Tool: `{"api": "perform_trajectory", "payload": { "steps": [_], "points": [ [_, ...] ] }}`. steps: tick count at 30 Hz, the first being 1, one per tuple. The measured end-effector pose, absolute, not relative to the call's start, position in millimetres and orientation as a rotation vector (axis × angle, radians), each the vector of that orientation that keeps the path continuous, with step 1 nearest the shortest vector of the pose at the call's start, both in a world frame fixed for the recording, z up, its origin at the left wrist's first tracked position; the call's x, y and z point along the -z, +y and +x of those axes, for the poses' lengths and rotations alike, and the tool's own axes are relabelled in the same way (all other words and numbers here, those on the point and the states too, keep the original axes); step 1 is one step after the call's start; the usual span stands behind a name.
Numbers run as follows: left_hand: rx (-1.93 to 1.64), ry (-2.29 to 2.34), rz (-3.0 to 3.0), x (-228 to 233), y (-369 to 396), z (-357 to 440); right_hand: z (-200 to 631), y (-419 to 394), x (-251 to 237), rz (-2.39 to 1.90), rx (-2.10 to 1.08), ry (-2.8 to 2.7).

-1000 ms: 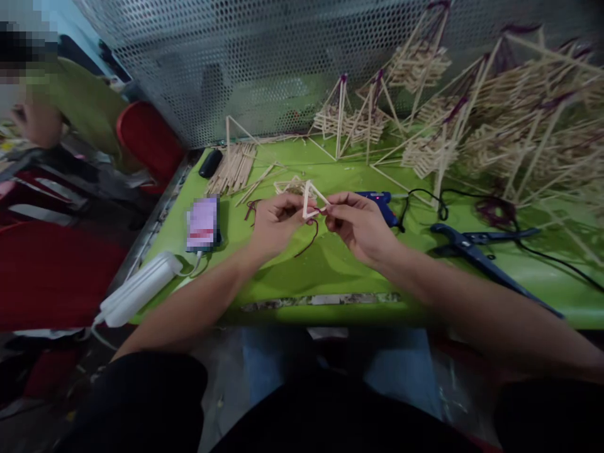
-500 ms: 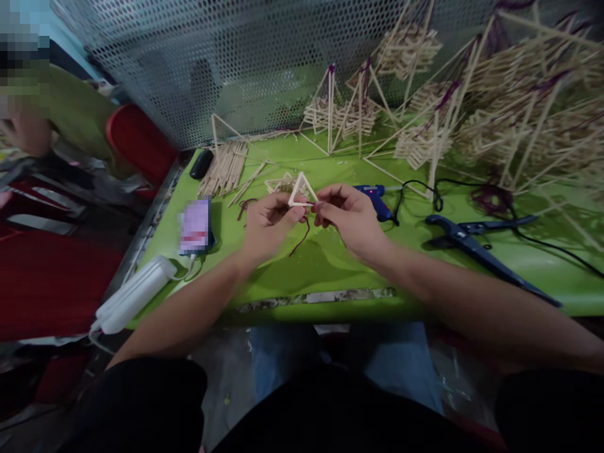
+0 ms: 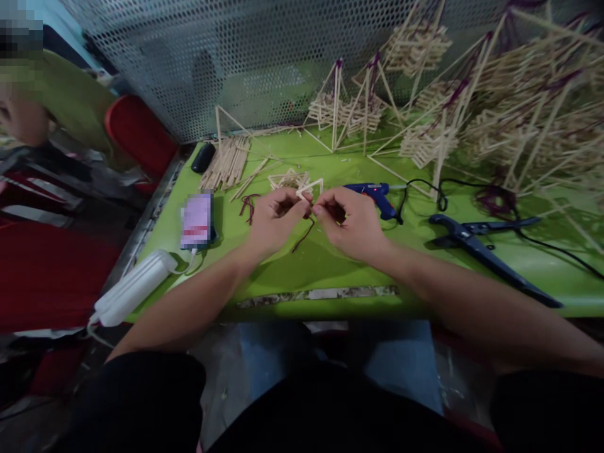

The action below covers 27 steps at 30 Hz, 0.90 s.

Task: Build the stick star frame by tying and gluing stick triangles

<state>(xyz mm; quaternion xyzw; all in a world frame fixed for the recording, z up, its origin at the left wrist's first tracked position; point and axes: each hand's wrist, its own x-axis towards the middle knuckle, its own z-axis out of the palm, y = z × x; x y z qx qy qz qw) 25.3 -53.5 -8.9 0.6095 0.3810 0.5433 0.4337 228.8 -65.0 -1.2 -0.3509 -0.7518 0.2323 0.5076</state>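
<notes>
A small triangle of pale wooden sticks (image 3: 312, 186) is held up over the green table. My left hand (image 3: 278, 217) is closed on its left corner, thumb against fingers. Beside it my right hand (image 3: 352, 217) is closed in a pinch at the triangle's lower right, where the dark red string (image 3: 302, 238) passes; the string's tail hangs below my fingers. Exactly what lies between the right fingertips is partly hidden. Just behind the hands rests a small stick piece (image 3: 289, 178), and more dark red string (image 3: 248, 204) lies left of my left hand.
A blue glue gun (image 3: 377, 196) lies behind my right hand, its black cord running right past a dark cutter (image 3: 472, 242). Stick frames (image 3: 425, 141) crowd the back right. Loose sticks (image 3: 229, 163), a phone (image 3: 197, 220) and a white power strip (image 3: 134, 289) are left. A person (image 3: 61, 107) sits far left.
The triangle has tilted and turned between my hands, its peak now leaning right and lower. My right hand has rolled over it a little. The view has shifted slightly.
</notes>
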Motion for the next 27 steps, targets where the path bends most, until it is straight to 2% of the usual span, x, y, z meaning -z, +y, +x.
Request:
{"api": "perform_trajectory", "payload": {
  "steps": [8,15,27],
  "points": [
    [-1.011,1.05,1.451,-0.4,-49.8,22.8,234.5,-50.8,2.0,-0.66,-0.513,-1.944],
    [-1.037,1.025,1.48,-9.4,-48.4,15.0,238.0,-40.4,6.1,-0.654,-0.62,-1.933],
    [-0.9,1.009,1.717,-19.1,-59.0,16.6,237.8,-42.7,4.4,-0.625,-0.597,-1.929]
  ]
}}
